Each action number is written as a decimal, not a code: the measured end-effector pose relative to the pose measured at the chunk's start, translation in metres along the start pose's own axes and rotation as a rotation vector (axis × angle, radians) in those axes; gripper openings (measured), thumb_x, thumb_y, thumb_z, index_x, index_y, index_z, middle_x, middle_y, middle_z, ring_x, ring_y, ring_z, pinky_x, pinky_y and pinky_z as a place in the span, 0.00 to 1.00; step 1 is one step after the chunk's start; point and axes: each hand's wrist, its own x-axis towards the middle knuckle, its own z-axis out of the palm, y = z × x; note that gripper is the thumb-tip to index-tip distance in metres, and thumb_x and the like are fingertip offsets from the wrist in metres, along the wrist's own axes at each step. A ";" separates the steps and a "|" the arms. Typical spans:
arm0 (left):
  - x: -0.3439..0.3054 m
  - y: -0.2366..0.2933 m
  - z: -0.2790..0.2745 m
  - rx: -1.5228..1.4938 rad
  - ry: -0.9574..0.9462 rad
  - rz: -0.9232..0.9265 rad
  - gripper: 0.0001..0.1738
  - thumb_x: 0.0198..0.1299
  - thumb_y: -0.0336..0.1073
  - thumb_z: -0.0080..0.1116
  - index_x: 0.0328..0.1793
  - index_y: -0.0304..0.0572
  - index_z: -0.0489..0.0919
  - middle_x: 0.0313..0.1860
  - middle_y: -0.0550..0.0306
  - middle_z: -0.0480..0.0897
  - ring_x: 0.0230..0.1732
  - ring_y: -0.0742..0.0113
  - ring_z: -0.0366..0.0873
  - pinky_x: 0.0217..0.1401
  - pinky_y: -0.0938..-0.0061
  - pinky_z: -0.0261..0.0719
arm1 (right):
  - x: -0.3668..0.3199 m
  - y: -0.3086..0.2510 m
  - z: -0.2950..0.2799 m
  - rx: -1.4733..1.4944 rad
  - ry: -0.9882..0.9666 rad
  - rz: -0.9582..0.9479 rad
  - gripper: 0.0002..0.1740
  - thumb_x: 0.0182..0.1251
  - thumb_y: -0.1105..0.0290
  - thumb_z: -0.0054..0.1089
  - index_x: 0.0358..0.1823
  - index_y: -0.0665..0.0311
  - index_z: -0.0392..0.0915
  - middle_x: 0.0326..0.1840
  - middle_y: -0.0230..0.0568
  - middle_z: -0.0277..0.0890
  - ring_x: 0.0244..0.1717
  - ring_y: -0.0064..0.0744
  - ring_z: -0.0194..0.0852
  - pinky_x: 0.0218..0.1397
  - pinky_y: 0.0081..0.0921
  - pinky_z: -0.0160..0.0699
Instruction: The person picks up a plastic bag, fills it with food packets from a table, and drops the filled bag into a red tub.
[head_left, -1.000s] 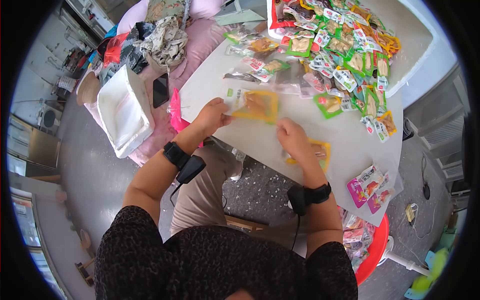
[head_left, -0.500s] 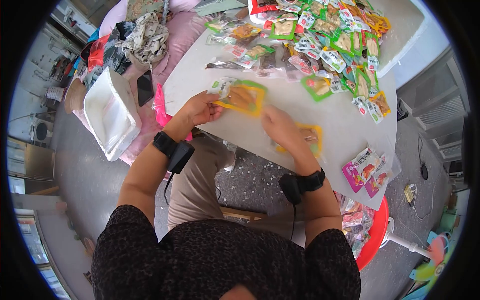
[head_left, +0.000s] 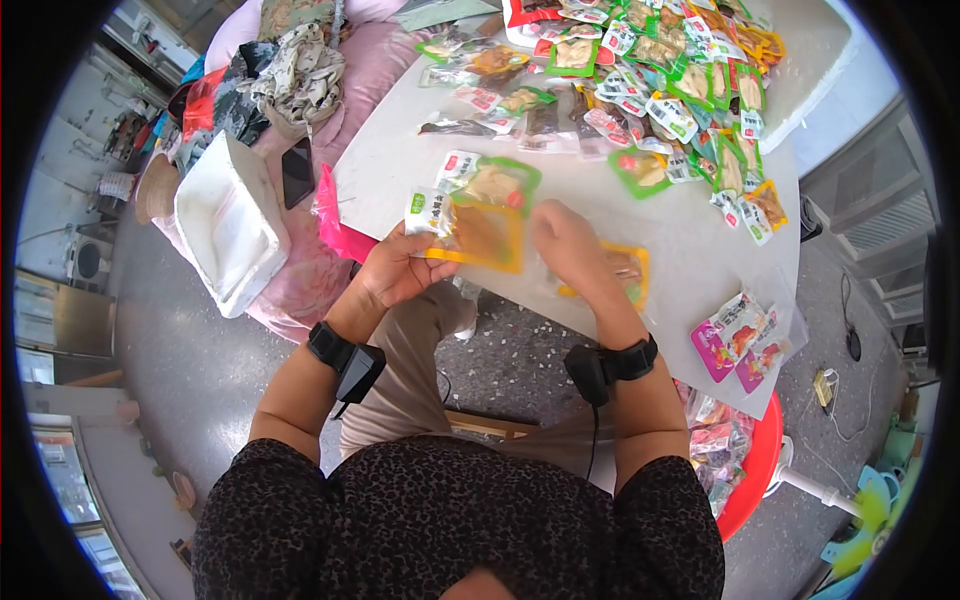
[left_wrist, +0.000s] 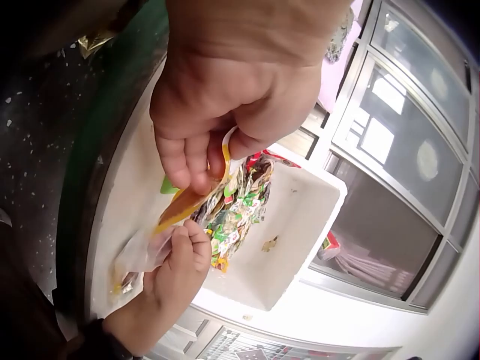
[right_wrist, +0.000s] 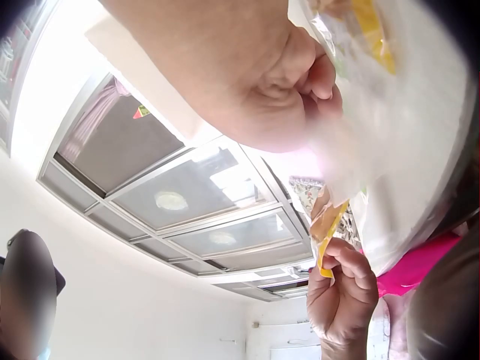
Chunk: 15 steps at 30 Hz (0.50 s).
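Note:
My left hand [head_left: 395, 268] pinches a yellow-edged food packet [head_left: 485, 235] at its white-labelled left end, with brown food showing inside. Across from it, my right hand [head_left: 565, 240] has its fingers curled close to the packet's right side. In the left wrist view those fingers pinch a clear plastic bag [left_wrist: 142, 253] at the packet's far end. Just past the held packet, a green-edged packet [head_left: 495, 185] with pale food lies on the table. Partly under the right forearm is another yellow-edged packet [head_left: 630, 272].
A big heap of mixed packets [head_left: 690, 80] spills from a white box [head_left: 800, 70] onto the table [head_left: 370, 180]. Pink-and-white packets [head_left: 730, 335] lie near the right edge, above a red tub [head_left: 765, 455]. A white foam box [head_left: 265, 215] and phone [head_left: 297, 172] rest at left.
The left hand has lowered the yellow-edged packet toward the body, and the green-edged packet now shows beyond it. The right hand stays near the packet's right side.

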 end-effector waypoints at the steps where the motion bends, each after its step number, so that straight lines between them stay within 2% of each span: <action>1: -0.002 -0.002 0.002 -0.020 -0.011 0.005 0.20 0.53 0.26 0.44 0.54 0.42 0.61 0.45 0.51 0.72 0.44 0.59 0.74 0.43 0.65 0.76 | 0.000 0.001 0.000 0.005 -0.002 0.006 0.08 0.53 0.71 0.43 0.33 0.65 0.66 0.29 0.51 0.70 0.32 0.47 0.69 0.34 0.33 0.66; 2: -0.002 -0.004 0.001 -0.023 -0.037 0.001 0.21 0.53 0.26 0.45 0.55 0.42 0.60 0.46 0.51 0.72 0.45 0.59 0.73 0.43 0.66 0.76 | 0.000 0.001 0.001 0.009 -0.005 0.012 0.08 0.53 0.71 0.43 0.34 0.66 0.66 0.29 0.49 0.70 0.31 0.44 0.70 0.34 0.30 0.66; 5: -0.005 -0.005 0.006 -0.053 -0.097 0.033 0.21 0.53 0.27 0.45 0.55 0.42 0.60 0.46 0.52 0.72 0.45 0.59 0.73 0.44 0.66 0.76 | -0.001 0.002 0.001 -0.001 0.018 0.007 0.10 0.53 0.72 0.43 0.36 0.66 0.66 0.30 0.51 0.70 0.32 0.43 0.70 0.35 0.31 0.66; 11: -0.001 -0.006 0.007 -0.022 -0.064 0.058 0.22 0.53 0.28 0.48 0.55 0.42 0.59 0.44 0.50 0.73 0.42 0.58 0.74 0.42 0.65 0.77 | -0.002 -0.007 -0.005 0.012 -0.021 0.050 0.14 0.53 0.71 0.42 0.42 0.67 0.65 0.31 0.54 0.70 0.34 0.45 0.70 0.37 0.31 0.66; 15: 0.008 -0.010 0.006 -0.017 -0.054 0.049 0.20 0.54 0.27 0.46 0.54 0.41 0.60 0.43 0.49 0.73 0.42 0.58 0.74 0.42 0.66 0.77 | -0.001 -0.004 -0.004 -0.035 0.030 0.028 0.15 0.54 0.70 0.41 0.43 0.66 0.65 0.32 0.55 0.70 0.35 0.48 0.70 0.38 0.34 0.66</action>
